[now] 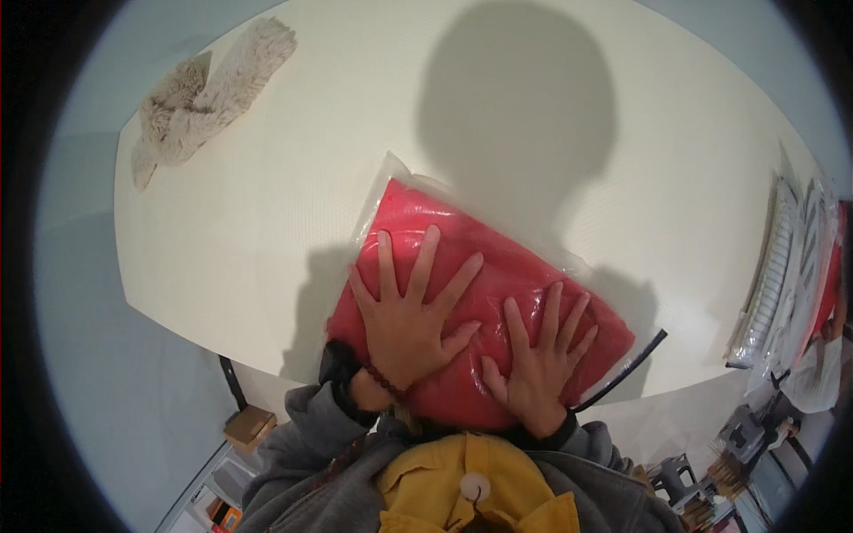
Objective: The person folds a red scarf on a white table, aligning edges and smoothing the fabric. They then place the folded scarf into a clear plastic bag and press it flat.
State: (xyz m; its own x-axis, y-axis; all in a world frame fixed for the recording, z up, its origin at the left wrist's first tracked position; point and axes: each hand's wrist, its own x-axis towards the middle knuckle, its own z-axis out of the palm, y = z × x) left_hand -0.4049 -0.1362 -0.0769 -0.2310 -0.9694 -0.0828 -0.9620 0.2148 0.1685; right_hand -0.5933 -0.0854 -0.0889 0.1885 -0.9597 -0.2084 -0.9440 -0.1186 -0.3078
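A red garment sealed in a clear plastic bag (449,233) lies on the white table (293,142), at its near edge. My left hand (410,313) presses flat on the bag's left half, fingers spread wide. My right hand (540,360) lies flat on the bag's right half, fingers spread too. Both palms rest on top of the plastic; neither hand grips it. A black strip (622,371) sticks out from the bag's lower right corner.
A beige fluffy cloth (206,96) lies at the table's far left corner. Several bagged garments (795,275) are stacked at the right edge. A cardboard box (250,426) sits on the floor at lower left, with stools and clutter (711,466) at lower right.
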